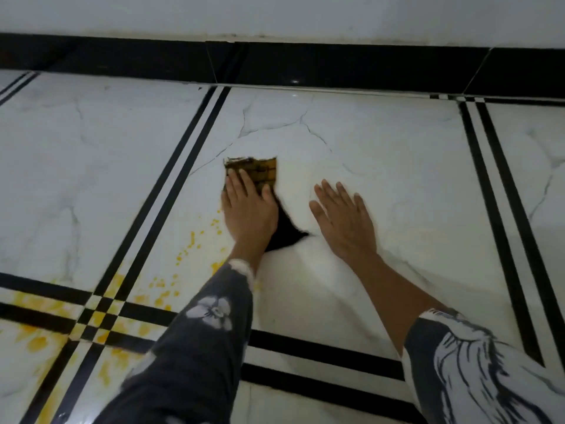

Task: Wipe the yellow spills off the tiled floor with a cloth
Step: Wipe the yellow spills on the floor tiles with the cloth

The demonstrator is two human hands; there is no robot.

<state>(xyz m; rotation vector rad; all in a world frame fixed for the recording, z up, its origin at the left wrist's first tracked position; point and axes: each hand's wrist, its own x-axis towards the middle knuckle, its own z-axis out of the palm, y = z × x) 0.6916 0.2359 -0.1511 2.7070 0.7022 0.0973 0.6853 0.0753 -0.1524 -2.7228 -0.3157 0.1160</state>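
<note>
Left hand (249,209) flat on cloth (260,172)

We see the cloth (263,175) lying flat on the tiled floor (382,142), out on the middle white tile, well short of the black skirting edge at the back. Its far part is a yellow-brown check with dark lines; a dark corner trails back toward us in a point. The yellow spills (101,319) lie toward the floor's near left: small drops scattered just left of the cloth, thickening into smeared blotches over the crossing of the double black stripes and on the tile at the near-left corner.
</note>
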